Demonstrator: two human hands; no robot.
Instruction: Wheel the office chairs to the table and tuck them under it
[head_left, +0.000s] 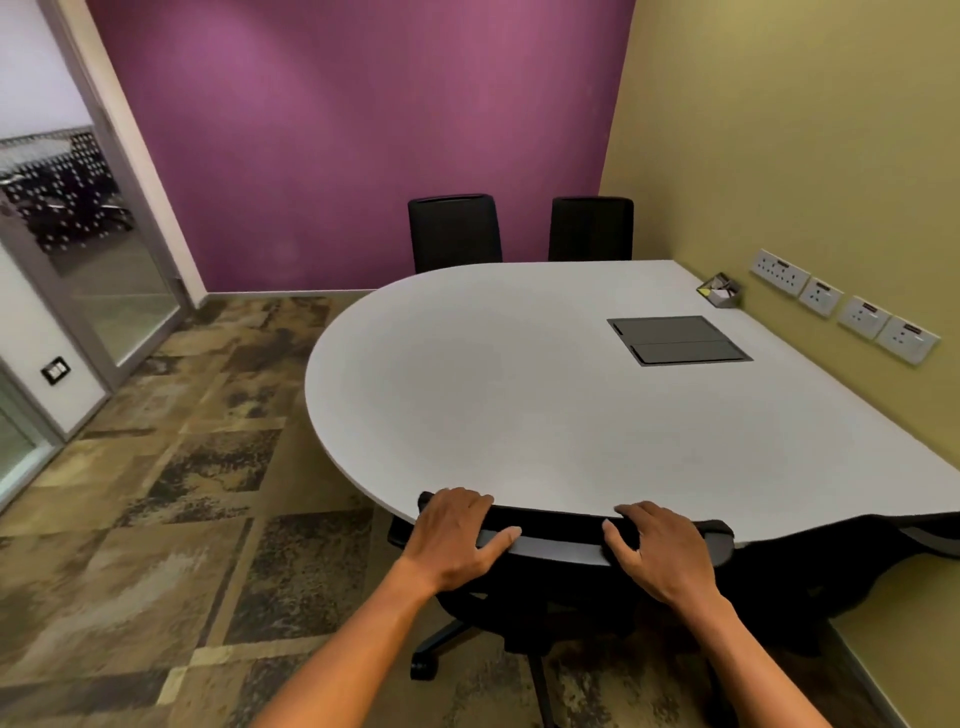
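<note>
A black office chair (561, 545) stands at the near edge of the white table (519, 395), its seat hidden beneath the tabletop. My left hand (460, 535) grips the left end of the chair's top rail. My right hand (657, 551) grips the right end of the same rail. Its wheeled base (431, 657) shows below on the carpet. Two more black chairs (454, 234) (591, 228) sit pushed in at the far side, against the purple wall. Another black chair back (852, 556) is partly visible at the near right, against the table edge.
A grey cable box lid (678, 340) is set into the tabletop, with a small holder (719, 291) near the yellow wall. Wall sockets (841, 312) line that wall. A glass door (93, 249) stands at the left, beyond patterned carpet (171, 493).
</note>
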